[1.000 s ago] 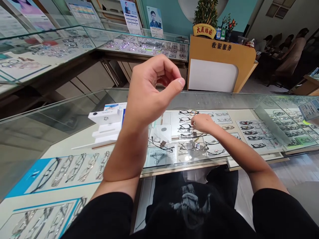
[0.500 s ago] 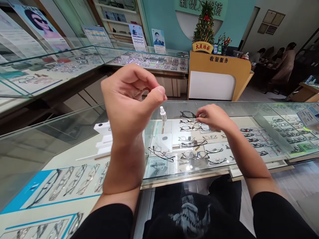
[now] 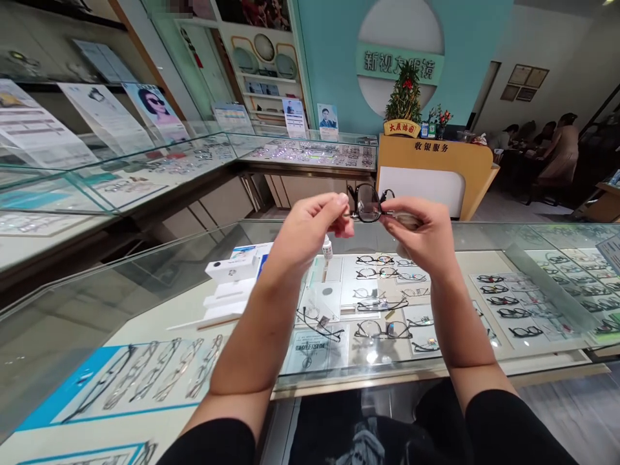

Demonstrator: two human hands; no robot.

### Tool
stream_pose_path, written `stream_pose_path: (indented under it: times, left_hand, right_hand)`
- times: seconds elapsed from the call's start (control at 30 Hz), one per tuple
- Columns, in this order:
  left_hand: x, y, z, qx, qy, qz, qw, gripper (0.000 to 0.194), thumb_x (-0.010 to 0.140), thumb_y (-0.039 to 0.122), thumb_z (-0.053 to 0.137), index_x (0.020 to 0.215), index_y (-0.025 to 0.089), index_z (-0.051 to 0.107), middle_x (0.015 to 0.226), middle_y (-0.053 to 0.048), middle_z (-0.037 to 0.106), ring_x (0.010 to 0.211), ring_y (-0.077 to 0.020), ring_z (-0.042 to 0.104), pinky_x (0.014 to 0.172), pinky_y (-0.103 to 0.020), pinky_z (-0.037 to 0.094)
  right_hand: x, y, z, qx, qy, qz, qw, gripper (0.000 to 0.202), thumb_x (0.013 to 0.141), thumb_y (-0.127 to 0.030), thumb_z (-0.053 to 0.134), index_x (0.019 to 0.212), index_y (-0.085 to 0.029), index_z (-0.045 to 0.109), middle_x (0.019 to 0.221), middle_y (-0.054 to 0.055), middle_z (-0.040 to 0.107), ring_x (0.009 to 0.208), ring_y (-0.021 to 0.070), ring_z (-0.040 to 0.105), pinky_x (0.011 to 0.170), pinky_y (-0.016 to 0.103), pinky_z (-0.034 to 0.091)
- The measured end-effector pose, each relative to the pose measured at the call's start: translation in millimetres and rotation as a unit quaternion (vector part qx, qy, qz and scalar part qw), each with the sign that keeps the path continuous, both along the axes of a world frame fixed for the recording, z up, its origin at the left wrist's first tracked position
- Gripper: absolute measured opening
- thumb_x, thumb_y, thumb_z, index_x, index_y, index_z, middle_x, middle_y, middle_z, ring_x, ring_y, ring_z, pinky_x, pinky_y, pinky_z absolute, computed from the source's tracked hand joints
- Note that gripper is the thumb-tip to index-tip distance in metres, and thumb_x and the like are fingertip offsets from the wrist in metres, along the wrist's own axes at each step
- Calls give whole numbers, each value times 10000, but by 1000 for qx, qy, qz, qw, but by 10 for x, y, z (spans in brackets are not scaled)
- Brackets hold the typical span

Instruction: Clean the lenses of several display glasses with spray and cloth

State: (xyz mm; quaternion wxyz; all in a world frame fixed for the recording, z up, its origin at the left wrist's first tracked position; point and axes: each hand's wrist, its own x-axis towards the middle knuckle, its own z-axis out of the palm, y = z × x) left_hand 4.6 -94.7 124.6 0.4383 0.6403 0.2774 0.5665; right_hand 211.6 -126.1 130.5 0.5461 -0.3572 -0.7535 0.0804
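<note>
Black-framed glasses (image 3: 368,204) are held up above the glass counter, between my two hands. My left hand (image 3: 314,226) pinches their left end with thumb and fingers. On the other side, my right hand (image 3: 421,229) grips the right part of the frame between thumb and forefinger. Under the hands, a small white bottle (image 3: 327,248) stands on the counter, partly covered by my left hand. More glasses (image 3: 383,330) lie lower down at the counter's near side.
The glass counter (image 3: 339,373) shows rows of frames at the right and lower left. White boxes (image 3: 232,274) sit left of my left forearm. Beyond are another display case (image 3: 310,165), a wooden cash desk (image 3: 436,145) and people at the far right.
The black glasses have been lifted off the counter by my right hand. My left hand has moved right and now holds them too. The view has tilted upward.
</note>
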Motion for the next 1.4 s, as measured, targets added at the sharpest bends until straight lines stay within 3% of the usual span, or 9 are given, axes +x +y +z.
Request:
stream_pose_path:
  times: [0.17,0.33,0.43,0.53,0.63,0.77,1.2,1.4]
  left_hand:
    - [52,5,25,-128,56,-125,982,477,711,632,882,676,208,666,611,-31,619,546,-137,536,487,-259,402]
    - [90,-16,27,-128,66,-165,976,556,655,664,942,644,201,634,582,2,562,526,-105,440,490,-249,350]
    - [103,-24,-2,-87,59,-141,984,501,723,619,923,678,202,648,598,0,582,541,-113,468,517,-263,382]
    - [122,-38,-28,-35,47,-87,994,438,771,565,915,738,197,679,636,-7,633,570,-119,534,556,-265,437]
    - [147,-44,-53,1,50,-40,998,432,785,557,921,771,192,691,663,-8,678,599,-120,595,595,-250,487]
    - [158,-16,-92,46,53,-11,997,436,841,580,882,811,184,701,697,-16,718,639,-118,641,642,-238,522]
    - [154,-10,-151,108,96,1,990,389,930,562,781,850,186,719,742,-23,725,678,-131,641,667,-257,527]
    - [135,-34,-150,137,146,68,977,333,954,501,736,868,179,760,814,-42,769,764,-156,674,708,-272,519]
  right_hand:
    - [10,71,-84,71,-68,-2,995,172,1005,-252,658,981,-237,828,866,31,803,770,157,695,768,310,534]
    - [7,70,-105,106,-102,-6,989,255,1031,-188,583,980,-231,830,847,30,798,769,149,688,712,289,483]
    - [5,18,-89,87,-79,16,993,222,1030,-205,597,1003,-238,815,906,32,809,808,155,708,754,296,505]
    - [0,-40,-55,37,17,30,999,115,990,-240,665,1017,-224,776,961,28,797,804,149,694,763,296,515]
    - [8,-44,-16,-55,103,30,993,125,952,-325,708,982,-208,740,944,20,753,780,137,635,734,292,492]
    - [51,52,-3,-169,147,63,973,218,894,-406,761,918,-201,692,847,-6,661,743,119,539,725,291,445]
    - [46,220,-74,-274,178,190,926,394,762,-546,911,866,-194,767,704,-49,568,624,86,377,609,282,299]
    - [21,192,-58,-282,191,209,917,383,751,-513,917,828,-194,720,662,-60,531,627,88,403,619,278,317]
